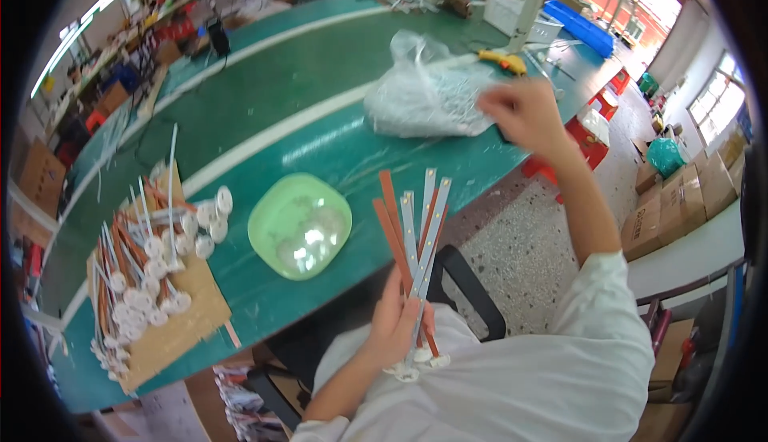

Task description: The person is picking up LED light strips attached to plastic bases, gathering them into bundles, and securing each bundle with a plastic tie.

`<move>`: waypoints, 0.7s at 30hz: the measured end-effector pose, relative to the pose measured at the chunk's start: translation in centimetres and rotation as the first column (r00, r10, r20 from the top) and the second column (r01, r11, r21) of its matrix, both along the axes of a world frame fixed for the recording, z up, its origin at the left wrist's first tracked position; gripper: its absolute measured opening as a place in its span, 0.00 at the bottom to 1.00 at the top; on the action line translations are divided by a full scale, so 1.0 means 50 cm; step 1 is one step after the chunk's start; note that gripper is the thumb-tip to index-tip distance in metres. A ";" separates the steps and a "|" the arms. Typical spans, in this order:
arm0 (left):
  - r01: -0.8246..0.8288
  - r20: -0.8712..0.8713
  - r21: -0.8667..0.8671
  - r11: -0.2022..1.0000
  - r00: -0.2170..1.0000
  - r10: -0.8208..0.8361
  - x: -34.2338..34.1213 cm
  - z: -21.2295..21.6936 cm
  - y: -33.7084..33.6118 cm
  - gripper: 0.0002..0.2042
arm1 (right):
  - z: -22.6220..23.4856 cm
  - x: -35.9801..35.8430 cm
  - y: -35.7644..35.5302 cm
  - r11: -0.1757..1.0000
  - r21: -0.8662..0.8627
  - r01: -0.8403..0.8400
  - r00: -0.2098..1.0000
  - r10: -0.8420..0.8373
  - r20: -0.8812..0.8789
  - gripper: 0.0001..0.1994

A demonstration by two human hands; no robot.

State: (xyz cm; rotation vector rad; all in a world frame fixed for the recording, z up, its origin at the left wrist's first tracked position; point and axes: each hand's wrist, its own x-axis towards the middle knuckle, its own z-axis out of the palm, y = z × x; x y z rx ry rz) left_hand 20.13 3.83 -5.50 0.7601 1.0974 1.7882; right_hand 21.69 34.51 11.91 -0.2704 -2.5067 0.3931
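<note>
Several strips (416,230), fanned upward at lower centre for sorting, are clamped in the left hand (394,322); the right hand (524,110), fingers apart, reaches the plastic bag (424,94) on the counter (264,106), upper right.

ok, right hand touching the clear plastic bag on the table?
Cannot tell. In the head view the right hand is motion-blurred at the edge of the plastic bag; its fingertips overlap the bag's rim, but neither contact nor a gap shows plainly.

head-worn fisheye, looking down, close above table (264,114)
</note>
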 end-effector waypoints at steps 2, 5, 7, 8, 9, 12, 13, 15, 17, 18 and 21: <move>-0.031 0.044 0.021 0.999 0.999 0.030 0.000 -0.003 0.002 0.32 | -0.095 0.070 -0.112 0.977 -0.032 -0.209 0.978 0.209 0.011 0.04; -0.001 0.001 0.049 0.999 1.000 0.001 0.002 -0.007 -0.002 0.33 | -0.194 0.119 -0.204 0.930 -0.202 -0.308 0.946 0.321 0.035 0.05; 0.056 -0.004 0.011 0.998 0.998 -0.056 -0.003 -0.012 0.006 0.33 | -0.226 0.122 -0.223 0.913 -0.291 -0.285 0.955 0.296 -0.008 0.04; 0.044 0.020 0.006 0.999 0.999 -0.044 -0.004 -0.007 0.003 0.30 | -0.233 0.118 -0.231 0.889 -0.326 -0.322 0.945 0.323 -0.054 0.05; 0.047 0.032 -0.003 0.999 0.998 -0.047 -0.007 -0.006 0.004 0.30 | -0.239 0.118 -0.229 0.887 -0.338 -0.316 0.946 0.320 -0.046 0.05; 0.055 -0.057 0.046 0.997 0.997 -0.053 -0.006 -0.009 0.003 0.21 | -0.258 0.117 -0.230 0.708 -0.314 -0.633 0.758 0.649 -0.065 0.05; 0.050 -0.052 0.044 0.998 0.998 -0.048 -0.003 -0.008 0.003 0.21 | -0.258 0.120 -0.231 0.704 -0.319 -0.635 0.755 0.653 -0.062 0.05; -0.004 -0.073 0.041 0.999 0.997 0.007 -0.002 -0.005 0.002 0.17 | -0.253 0.126 -0.234 0.731 -0.306 -0.610 0.775 0.631 -0.040 0.07; -0.034 -0.041 0.002 0.999 0.999 0.034 0.002 -0.010 0.000 0.15 | -0.250 0.143 -0.245 0.754 -0.292 -0.588 0.795 0.605 -0.040 0.10; -0.051 -0.016 -0.034 0.998 0.999 0.051 0.003 -0.012 0.001 0.13 | -0.248 0.149 -0.252 0.784 -0.271 -0.559 0.821 0.570 -0.045 0.12; -0.123 -0.298 -0.039 0.992 0.949 0.106 0.011 0.002 0.004 0.10 | -0.228 0.155 -0.290 0.765 -0.102 -0.636 0.771 0.634 -0.057 0.15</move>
